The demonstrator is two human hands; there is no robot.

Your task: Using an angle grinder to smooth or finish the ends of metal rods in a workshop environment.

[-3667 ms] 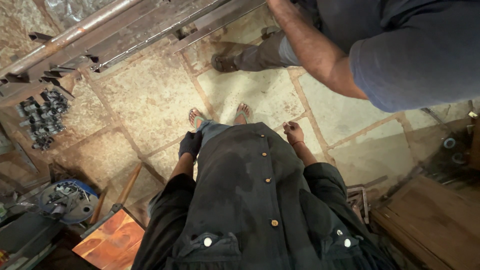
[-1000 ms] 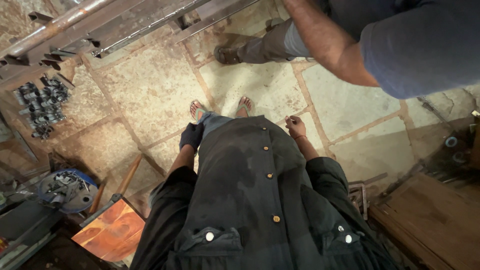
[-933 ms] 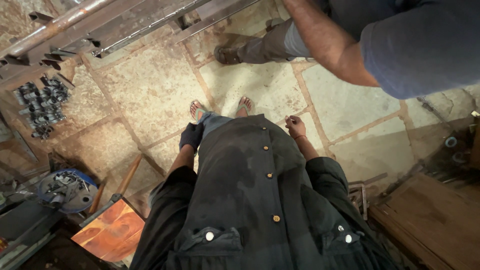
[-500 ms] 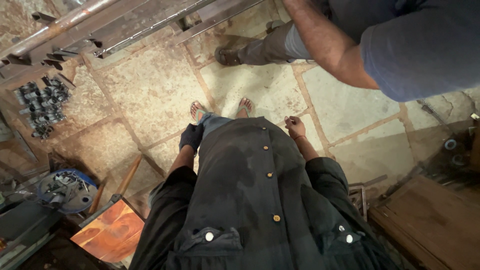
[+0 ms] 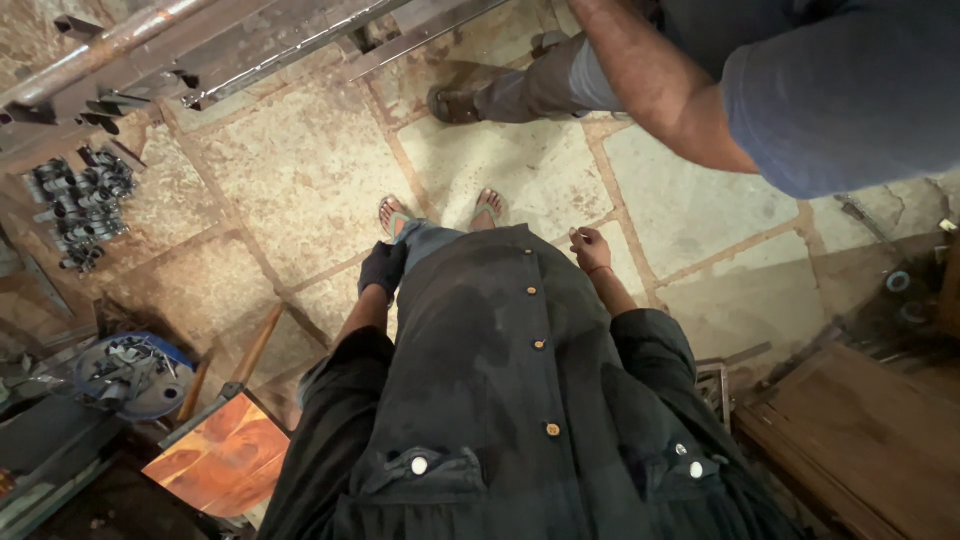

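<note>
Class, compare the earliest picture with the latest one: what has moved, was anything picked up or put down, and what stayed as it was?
The view drifted slightly, so the orange panel shows more fully. The co-worker's forearm shifted a little. Nothing was picked up or released. The left hand, in a dark glove, and the bare right hand hang at the person's sides as before, holding nothing. Both feet stay planted on the stone floor.

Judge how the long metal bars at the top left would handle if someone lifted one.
The metal bars look like long steel sections, so probably heavy and rigid, not floppy. Their length suggests one would swing awkwardly if gripped at one end. Neither the gloved left hand nor the bare right hand touches them.
</note>
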